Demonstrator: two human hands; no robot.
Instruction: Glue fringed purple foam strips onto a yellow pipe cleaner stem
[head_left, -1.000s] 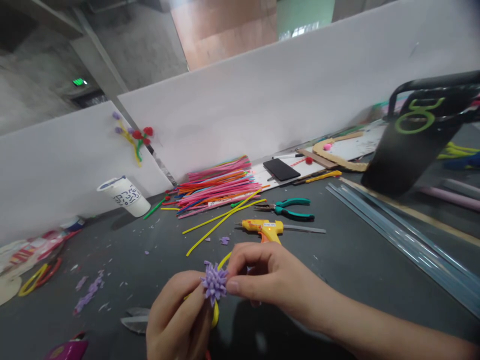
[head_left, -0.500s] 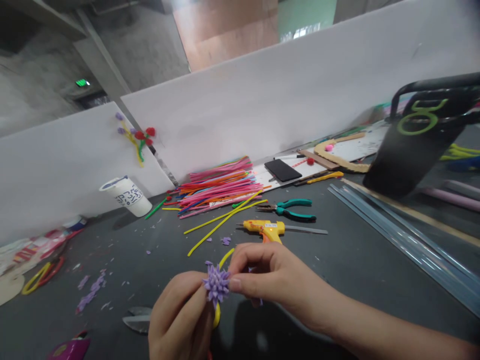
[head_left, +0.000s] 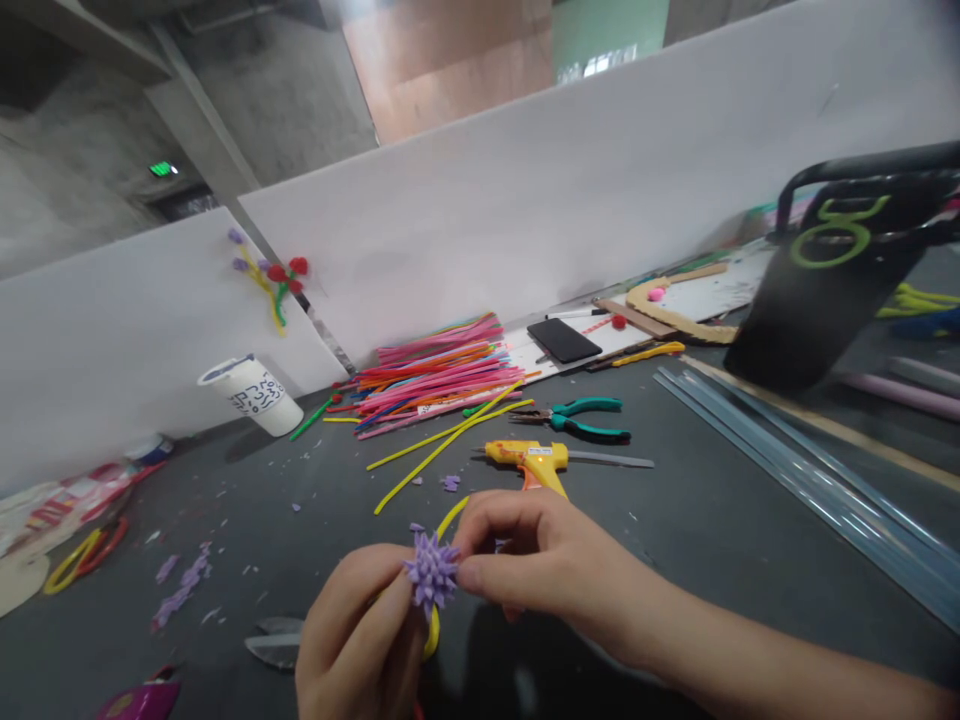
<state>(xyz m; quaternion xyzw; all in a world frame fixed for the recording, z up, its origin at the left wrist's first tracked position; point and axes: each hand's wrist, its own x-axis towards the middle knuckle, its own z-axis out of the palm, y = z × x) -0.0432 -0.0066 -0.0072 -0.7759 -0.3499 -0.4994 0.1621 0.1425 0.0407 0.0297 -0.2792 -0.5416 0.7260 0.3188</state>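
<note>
A small spiky purple flower (head_left: 433, 572) is between my two hands, with a yellow pipe-cleaner stem (head_left: 451, 517) curving behind and below it. My left hand (head_left: 367, 625) is closed around the flower from the left, fingers bent and thumb against it. On the other side, the thumb and forefinger of my right hand (head_left: 517, 555) pinch at the flower's right-hand petals. Whether a loose petal is between those fingertips is too small to tell. Metal blades (head_left: 274, 642) lie beside my left hand, which hides the rest of that tool.
Beyond my hands lie a yellow glue gun (head_left: 529, 457), teal pliers (head_left: 577, 415) and a heap of coloured pipe cleaners (head_left: 442, 380). A white cup (head_left: 251, 395) stands at the left, near purple scraps (head_left: 180, 590). Clear plastic rods (head_left: 810, 490) and a black stand (head_left: 825, 280) occupy the right.
The right hand's lower fingers have curled slightly, and the purple bits seen beneath them are now mostly out of sight. Both hands stay at the flower.
</note>
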